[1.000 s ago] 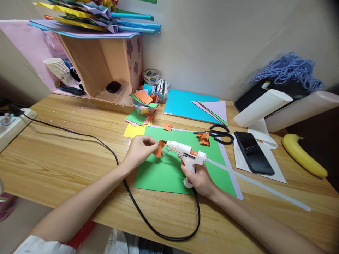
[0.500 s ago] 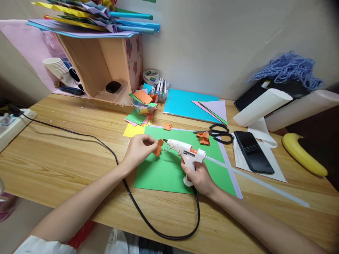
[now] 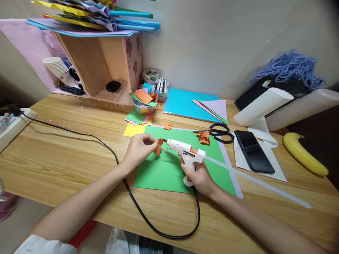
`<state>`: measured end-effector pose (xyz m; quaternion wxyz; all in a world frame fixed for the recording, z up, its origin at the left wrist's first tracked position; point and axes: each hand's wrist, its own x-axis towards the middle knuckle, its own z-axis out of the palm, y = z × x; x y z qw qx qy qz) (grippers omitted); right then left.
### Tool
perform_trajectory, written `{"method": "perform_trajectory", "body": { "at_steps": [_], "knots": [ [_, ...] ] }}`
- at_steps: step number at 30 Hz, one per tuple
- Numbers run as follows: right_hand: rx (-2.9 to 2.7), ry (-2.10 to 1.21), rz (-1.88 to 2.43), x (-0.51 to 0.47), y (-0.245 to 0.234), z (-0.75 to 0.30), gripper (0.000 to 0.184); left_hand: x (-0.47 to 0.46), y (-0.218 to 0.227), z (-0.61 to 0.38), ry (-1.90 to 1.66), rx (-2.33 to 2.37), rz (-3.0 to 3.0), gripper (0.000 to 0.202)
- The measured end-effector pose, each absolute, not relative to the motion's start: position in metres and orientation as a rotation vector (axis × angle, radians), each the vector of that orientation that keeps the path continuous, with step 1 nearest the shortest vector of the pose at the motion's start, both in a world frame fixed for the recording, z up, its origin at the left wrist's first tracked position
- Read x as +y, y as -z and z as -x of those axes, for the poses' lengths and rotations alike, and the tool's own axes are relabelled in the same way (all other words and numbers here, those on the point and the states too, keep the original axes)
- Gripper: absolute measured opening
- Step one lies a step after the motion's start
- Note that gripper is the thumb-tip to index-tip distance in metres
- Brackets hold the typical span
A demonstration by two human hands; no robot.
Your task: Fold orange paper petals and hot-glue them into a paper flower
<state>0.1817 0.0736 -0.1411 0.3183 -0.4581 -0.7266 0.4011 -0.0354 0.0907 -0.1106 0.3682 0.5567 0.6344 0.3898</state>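
Between thumb and fingers, my left hand (image 3: 141, 149) pinches a small folded orange paper piece (image 3: 158, 148) above the green paper sheet (image 3: 166, 174). My right hand (image 3: 200, 175) is wrapped round the handle of a white hot glue gun (image 3: 182, 150). The gun's nozzle points left and meets, or nearly meets, the top of the orange piece. A thin strand of glue hangs below the nozzle. From the back of the gun a long translucent glue stick (image 3: 261, 181) sticks out to the right. More folded orange pieces (image 3: 203, 138) lie on the sheet's far side.
Black scissors (image 3: 221, 133), a phone (image 3: 253, 151) and a banana (image 3: 304, 154) lie to the right. The gun's black cord (image 3: 148, 215) loops along the table's front edge to a power strip (image 3: 16, 125). A bowl of paper scraps (image 3: 143, 106) stands behind, beside an open box (image 3: 134, 67).
The glue gun's nozzle has shifted very slightly left against the orange paper piece. Both hands keep their holds and otherwise stay nearly still.
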Motion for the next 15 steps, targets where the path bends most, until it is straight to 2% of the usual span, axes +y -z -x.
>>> {"method": "perform_trajectory", "body": {
  "at_steps": [15],
  "knots": [
    [-1.936,-1.032,1.215,0.0744,0.1365,-0.1790,0.017,0.0916,0.1104,0.0365,-1.054,1.588,-1.447,0.019]
  ]
}}
